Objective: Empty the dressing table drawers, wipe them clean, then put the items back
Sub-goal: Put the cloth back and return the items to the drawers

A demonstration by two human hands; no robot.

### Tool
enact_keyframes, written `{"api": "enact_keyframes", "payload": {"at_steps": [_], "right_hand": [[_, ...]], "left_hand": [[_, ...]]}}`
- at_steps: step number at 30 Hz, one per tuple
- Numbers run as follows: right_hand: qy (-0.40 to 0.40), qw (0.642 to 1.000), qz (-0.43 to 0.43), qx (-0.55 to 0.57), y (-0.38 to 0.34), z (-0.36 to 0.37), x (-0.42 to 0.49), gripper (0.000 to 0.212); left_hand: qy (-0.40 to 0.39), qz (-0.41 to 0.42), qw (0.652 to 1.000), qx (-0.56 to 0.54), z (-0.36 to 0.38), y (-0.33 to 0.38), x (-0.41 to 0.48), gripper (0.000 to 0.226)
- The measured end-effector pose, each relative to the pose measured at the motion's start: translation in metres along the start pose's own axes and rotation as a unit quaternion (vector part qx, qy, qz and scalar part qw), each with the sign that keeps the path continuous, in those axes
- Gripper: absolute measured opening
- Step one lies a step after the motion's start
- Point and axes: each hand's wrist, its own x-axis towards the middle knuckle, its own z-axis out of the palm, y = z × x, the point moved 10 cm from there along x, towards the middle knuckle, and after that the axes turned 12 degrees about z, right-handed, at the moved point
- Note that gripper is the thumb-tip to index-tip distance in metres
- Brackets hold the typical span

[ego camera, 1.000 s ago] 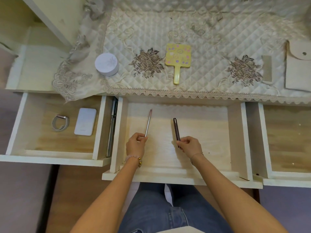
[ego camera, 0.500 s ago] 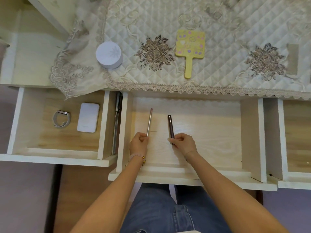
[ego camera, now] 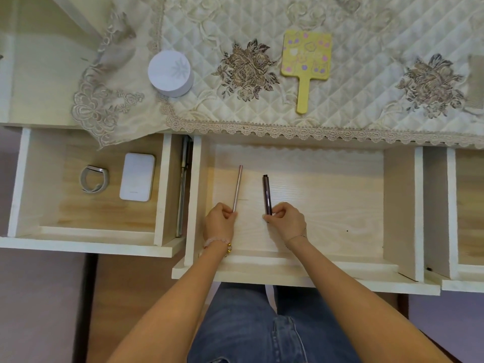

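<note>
The middle drawer (ego camera: 340, 263) of the dressing table stands pulled out. Inside it my left hand (ego camera: 220, 222) pinches the near end of a thin pink pencil (ego camera: 237, 187). My right hand (ego camera: 286, 221) pinches the near end of a dark pen-shaped stick (ego camera: 267, 192). Both sticks lie low over the drawer's wooden floor, pointing away from me, about a hand's width apart. The left drawer (ego camera: 91, 244) is open too and holds a grey wristband (ego camera: 94, 178) and a white flat case (ego camera: 137, 176).
On the quilted cloth (ego camera: 366, 74) above lie a white round jar (ego camera: 170, 73) and a yellow hand mirror (ego camera: 305, 64). A right drawer (ego camera: 468, 281) is open at the frame's edge. A metal drawer rail (ego camera: 183, 189) shows between the left and middle drawers. My knees sit below.
My right hand has carried the dark stick leftward, closer to the pink pencil. My left hand has stayed put. The view has shifted, hiding the pouch at the right.
</note>
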Motion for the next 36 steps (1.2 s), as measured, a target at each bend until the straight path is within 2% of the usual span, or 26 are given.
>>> {"api": "enact_keyframes", "payload": {"at_steps": [9,15,18,23,28,36], "right_hand": [[-0.018,0.999,-0.041,-0.028,-0.004,-0.012,-0.004,0.025],[0.013,0.991,-0.124,-0.045,-0.027,-0.056,-0.023,0.036],[0.048,0.976,-0.191,-0.094,-0.044,-0.078,-0.038,0.048],[0.107,0.944,-0.289,-0.12,-0.063,-0.117,-0.074,0.057],[0.163,0.919,-0.338,-0.121,-0.069,-0.149,-0.105,0.06],[0.243,0.9,-0.342,-0.12,-0.057,-0.201,-0.128,0.064]], "left_hand": [[-0.037,-0.005,0.999,0.007,-0.001,0.006,-0.001,0.01],[-0.076,0.117,0.984,0.114,-0.011,0.052,-0.007,0.033],[-0.054,0.233,0.953,0.184,-0.024,0.091,-0.019,0.038],[0.011,0.379,0.878,0.294,-0.047,0.152,-0.045,0.036],[0.069,0.45,0.829,0.324,-0.059,0.2,-0.066,0.04],[0.003,0.494,0.804,0.331,-0.03,0.259,-0.073,0.057]]}}
